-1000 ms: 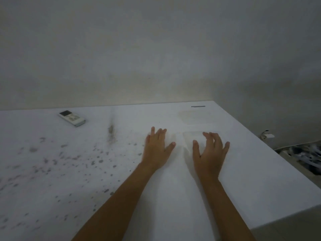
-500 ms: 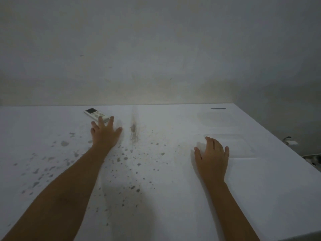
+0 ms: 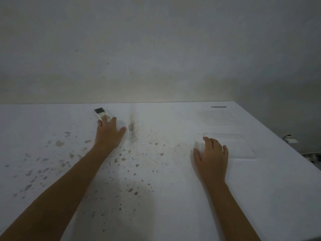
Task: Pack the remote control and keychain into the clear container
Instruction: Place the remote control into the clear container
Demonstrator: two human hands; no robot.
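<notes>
A white remote control [image 3: 100, 113] with a dark screen lies near the far edge of the white table [image 3: 165, 180]. My left hand [image 3: 108, 133] is stretched out to it, fingers apart, with the fingertips resting on its near end. The clear container [image 3: 243, 145], faint and shallow, sits on the table at the right. My right hand [image 3: 211, 158] lies flat beside the container's left edge, fingers loosely spread, holding nothing. I see no keychain.
Dark stains [image 3: 132, 129] and speckles spread over the table's middle and left. A thin dark strip [image 3: 218, 107] lies at the far right corner. The wall stands directly behind the table. The table's right edge drops off to clutter on the floor.
My left hand has travelled left and away from me, from beside the container to the remote, and now touches it. The right hand stays by the container.
</notes>
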